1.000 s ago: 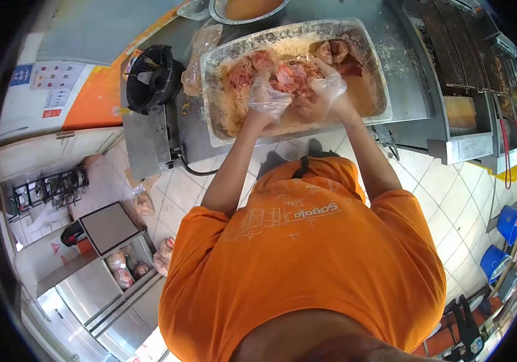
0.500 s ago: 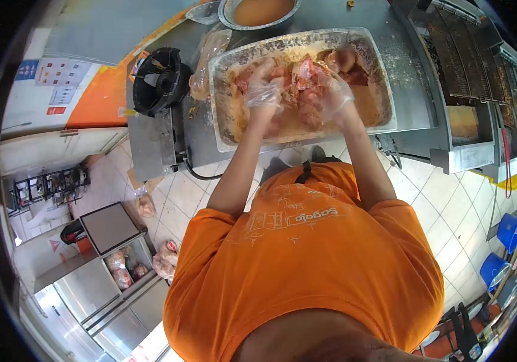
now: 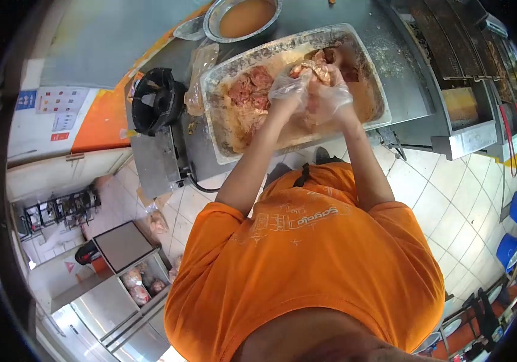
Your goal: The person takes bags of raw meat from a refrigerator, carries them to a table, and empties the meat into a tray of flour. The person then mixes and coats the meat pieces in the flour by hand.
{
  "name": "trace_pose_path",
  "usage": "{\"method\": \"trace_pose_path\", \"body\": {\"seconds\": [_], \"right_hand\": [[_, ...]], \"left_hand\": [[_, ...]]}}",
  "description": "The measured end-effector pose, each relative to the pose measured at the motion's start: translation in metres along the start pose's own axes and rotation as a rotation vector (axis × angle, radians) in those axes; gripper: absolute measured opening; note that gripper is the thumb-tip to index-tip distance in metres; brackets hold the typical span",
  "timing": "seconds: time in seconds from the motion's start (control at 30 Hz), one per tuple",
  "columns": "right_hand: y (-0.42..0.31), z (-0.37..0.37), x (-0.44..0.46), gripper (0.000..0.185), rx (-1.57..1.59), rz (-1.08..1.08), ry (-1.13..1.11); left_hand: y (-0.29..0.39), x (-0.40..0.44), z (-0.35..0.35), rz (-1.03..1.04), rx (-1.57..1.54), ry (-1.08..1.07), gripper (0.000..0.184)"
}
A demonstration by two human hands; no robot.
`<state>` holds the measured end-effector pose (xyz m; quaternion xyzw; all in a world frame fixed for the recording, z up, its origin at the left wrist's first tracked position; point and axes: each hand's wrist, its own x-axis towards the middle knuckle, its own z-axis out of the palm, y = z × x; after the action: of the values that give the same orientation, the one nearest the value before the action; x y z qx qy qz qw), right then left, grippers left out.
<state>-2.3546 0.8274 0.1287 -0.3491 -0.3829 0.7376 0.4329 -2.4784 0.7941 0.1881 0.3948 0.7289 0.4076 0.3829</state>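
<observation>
A large pale tub (image 3: 217,137), its walls smeared with flour or batter, holds raw meat (image 3: 251,90) coated in patches. My left hand (image 3: 291,90), in a clear plastic glove, is closed round a floured piece of raw meat (image 3: 315,67) over the tub's right half. From the other side my right hand (image 3: 334,96), gloved the same way, grips that piece too. Both sets of fingers are partly hidden by the meat and the gloves. More meat lies left of my hands, and a darker piece sits by the far right corner.
A metal bowl of orange-brown liquid (image 3: 246,18) stands behind the tub. To the left are a plastic bag (image 3: 201,75) and a black round burner-like part (image 3: 158,101). Fryer-like equipment with racks (image 3: 442,36) borders the counter on the right. White flour dusts the steel counter (image 3: 385,45).
My left hand has moved right, away from the meat on the left, and closer to my right hand. The held meat is now gathered between both hands. The camera view has shifted slightly.
</observation>
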Motion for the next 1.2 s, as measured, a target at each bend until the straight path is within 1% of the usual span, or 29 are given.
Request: {"method": "trace_pose_path", "body": {"seconds": [0.03,0.07,0.1,0.13,0.17,0.2,0.27,0.3,0.37,0.43,0.47,0.53,0.57,0.63,0.67,0.73,0.77,0.8,0.83,0.87,0.9,0.97,1.0,1.03,1.07,1.1,1.13,1.17,1.2], "right_hand": [[-0.008,0.003,-0.006,0.066,0.074,0.110,-0.025],[0.001,-0.003,-0.003,0.066,0.082,0.103,-0.013],[0.020,-0.012,0.003,0.065,-0.075,-0.137,-0.100],[0.014,-0.006,0.000,0.063,-0.234,-0.374,-0.185],[0.008,-0.003,-0.010,0.056,-0.018,-0.052,-0.031],[-0.012,0.004,-0.017,0.056,-0.013,-0.055,-0.024],[-0.036,0.011,-0.023,0.048,-0.222,0.075,-0.049],[-0.027,0.008,-0.020,0.048,-0.217,0.074,-0.050],[0.000,-0.002,-0.012,0.043,-0.058,-0.040,-0.106],[0.002,-0.002,-0.012,0.043,-0.046,-0.030,-0.103],[0.003,-0.002,-0.012,0.043,-0.039,-0.017,-0.100],[0.004,-0.001,-0.013,0.042,-0.043,0.018,-0.074],[0.004,-0.001,-0.013,0.041,-0.051,0.053,-0.049],[0.017,-0.007,-0.008,0.039,-0.092,0.013,-0.038],[0.024,-0.011,-0.005,0.038,-0.137,-0.028,-0.028],[0.015,-0.006,-0.009,0.038,-0.184,0.012,0.004],[0.012,-0.005,-0.010,0.039,-0.234,0.051,0.032],[0.015,-0.007,-0.008,0.039,-0.231,0.049,0.037],[0.021,-0.009,-0.006,0.039,-0.311,0.004,0.056],[0.025,-0.011,-0.004,0.039,-0.391,-0.040,0.074],[0.018,-0.010,-0.007,0.039,-0.390,-0.041,0.080],[0.003,-0.007,-0.014,0.040,-0.712,-0.159,0.098],[0.004,-0.008,-0.015,0.040,-0.711,-0.157,0.103],[0.006,-0.010,-0.014,0.041,-0.613,-0.086,0.104],[0.008,-0.012,-0.013,0.041,-0.515,-0.016,0.104],[0.011,-0.016,-0.008,0.041,-0.514,-0.020,0.105],[0.014,-0.021,-0.004,0.041,-0.287,0.007,0.027],[0.018,-0.025,-0.002,0.041,-0.060,0.035,-0.050],[0.011,-0.026,-0.003,0.041,-0.061,0.032,-0.048]], "left_hand": [[-0.023,0.011,0.006,0.085,-0.163,-0.010,0.031],[-0.035,0.018,0.010,0.089,-0.155,-0.023,0.031],[-0.044,0.023,0.013,0.133,-0.139,-0.003,0.037],[-0.052,0.027,0.015,0.175,-0.123,0.018,0.044],[-0.060,0.032,0.017,0.177,-0.117,0.010,0.044],[-0.066,0.038,0.016,0.167,-0.052,0.001,0.043],[-0.082,0.050,0.019,0.158,0.017,-0.008,0.041],[-0.094,0.056,0.022,0.211,0.037,0.033,0.043],[-0.085,0.050,0.018,0.268,0.063,0.074,0.046],[-0.043,0.021,0.010,0.302,0.268,0.087,0.053],[-0.045,0.023,0.010,0.303,0.272,0.086,0.053],[-0.042,0.023,0.010,0.232,0.391,0.124,0.060],[-0.041,0.021,0.009,0.231,0.394,0.123,0.060],[-0.003,0.001,0.002,0.103,0.364,0.001,0.046],[-0.005,0.002,0.002,0.103,0.368,-0.001,0.046],[-0.017,0.007,0.004,0.214,0.343,0.034,0.049],[-0.023,0.011,0.004,0.216,0.346,0.029,0.049],[-0.027,0.017,0.003,0.231,0.516,-0.036,0.048],[-0.032,0.022,0.002,0.246,0.685,-0.101,0.047],[-0.037,0.025,0.002,0.248,0.686,-0.106,0.047],[-0.040,0.028,0.002,0.268,0.695,-0.139,0.044],[-0.047,0.033,0.004,0.287,0.705,-0.175,0.041],[-0.046,0.032,0.005,0.406,0.736,-0.047,0.050],[-0.045,0.031,0.006,0.524,0.763,0.083,0.059],[-0.043,0.033,0.005,0.523,0.764,0.081,0.059],[-0.017,0.030,0.000,0.228,0.695,-0.142,0.058],[0.000,0.026,-0.002,-0.070,0.613,-0.360,0.056],[0.004,0.021,0.001,-0.070,0.614,-0.361,0.056],[0.007,0.016,0.006,-0.049,0.547,-0.232,0.054]]}}
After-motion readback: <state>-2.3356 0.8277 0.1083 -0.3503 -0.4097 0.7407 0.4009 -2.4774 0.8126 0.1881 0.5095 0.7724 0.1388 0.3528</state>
